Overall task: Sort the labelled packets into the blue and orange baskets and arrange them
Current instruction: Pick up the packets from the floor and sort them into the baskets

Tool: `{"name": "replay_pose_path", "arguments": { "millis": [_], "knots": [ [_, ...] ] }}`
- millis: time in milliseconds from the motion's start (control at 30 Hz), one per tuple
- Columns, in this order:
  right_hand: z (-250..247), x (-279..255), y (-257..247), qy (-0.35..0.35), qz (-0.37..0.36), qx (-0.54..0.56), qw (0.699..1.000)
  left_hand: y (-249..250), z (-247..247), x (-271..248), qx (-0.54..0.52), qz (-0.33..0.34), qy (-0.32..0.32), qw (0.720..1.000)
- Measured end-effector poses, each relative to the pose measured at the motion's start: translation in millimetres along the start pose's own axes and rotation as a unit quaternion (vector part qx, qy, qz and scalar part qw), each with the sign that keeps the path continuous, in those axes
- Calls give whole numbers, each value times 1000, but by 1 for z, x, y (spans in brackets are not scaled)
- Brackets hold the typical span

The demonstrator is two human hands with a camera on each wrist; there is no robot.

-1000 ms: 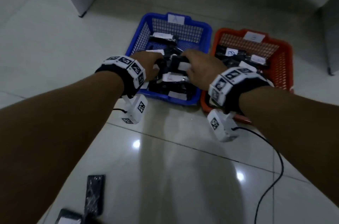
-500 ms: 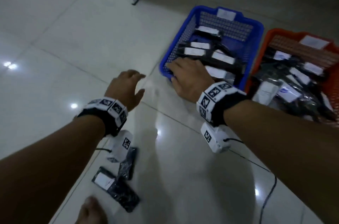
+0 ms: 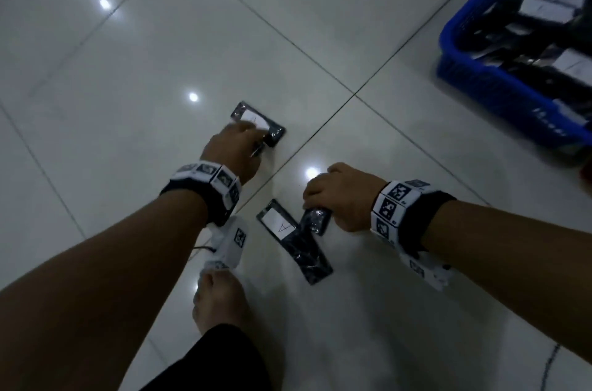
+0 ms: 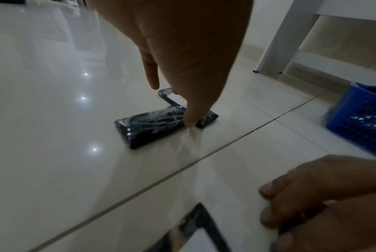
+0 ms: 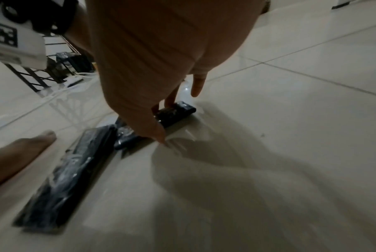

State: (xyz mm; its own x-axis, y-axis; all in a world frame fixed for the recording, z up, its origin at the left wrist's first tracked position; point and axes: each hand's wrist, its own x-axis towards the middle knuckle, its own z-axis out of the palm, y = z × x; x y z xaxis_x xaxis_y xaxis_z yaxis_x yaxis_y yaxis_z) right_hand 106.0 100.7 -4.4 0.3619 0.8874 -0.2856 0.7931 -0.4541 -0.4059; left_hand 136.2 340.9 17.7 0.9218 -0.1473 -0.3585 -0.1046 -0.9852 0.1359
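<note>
Hands reach down to the floor: left hand [image 3: 231, 151] pinches a far packet [image 3: 259, 123], right hand [image 3: 341, 196] grips a near packet [image 3: 315, 220].

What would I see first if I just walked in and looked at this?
Two hands reaching down to black packets on the shiny floor. The left hand grabs a packet with a white label, and the right hand grabs another one beside a long labelled packet. At the top right sits a blue basket already full of packets.
</note>
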Motion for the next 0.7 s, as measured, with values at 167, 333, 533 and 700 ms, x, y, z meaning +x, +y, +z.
{"name": "replay_pose_path", "arguments": {
  "millis": [167, 333, 533, 700],
  "knots": [
    [3, 13, 19, 89, 11, 14, 996, -4, 1, 48, -3, 24, -3, 1000],
    [-12, -1, 44, 185, 277, 228, 915, -16, -4, 68, -20, 10, -14, 1000],
    [-27, -7, 63, 204, 401, 465, 762, -3, -9, 70, -70, 40, 3, 997],
    [-52, -30, 61, 240, 396, 405, 788, 53, -28, 67, -255, 38, -1, 966]
  ]
}}
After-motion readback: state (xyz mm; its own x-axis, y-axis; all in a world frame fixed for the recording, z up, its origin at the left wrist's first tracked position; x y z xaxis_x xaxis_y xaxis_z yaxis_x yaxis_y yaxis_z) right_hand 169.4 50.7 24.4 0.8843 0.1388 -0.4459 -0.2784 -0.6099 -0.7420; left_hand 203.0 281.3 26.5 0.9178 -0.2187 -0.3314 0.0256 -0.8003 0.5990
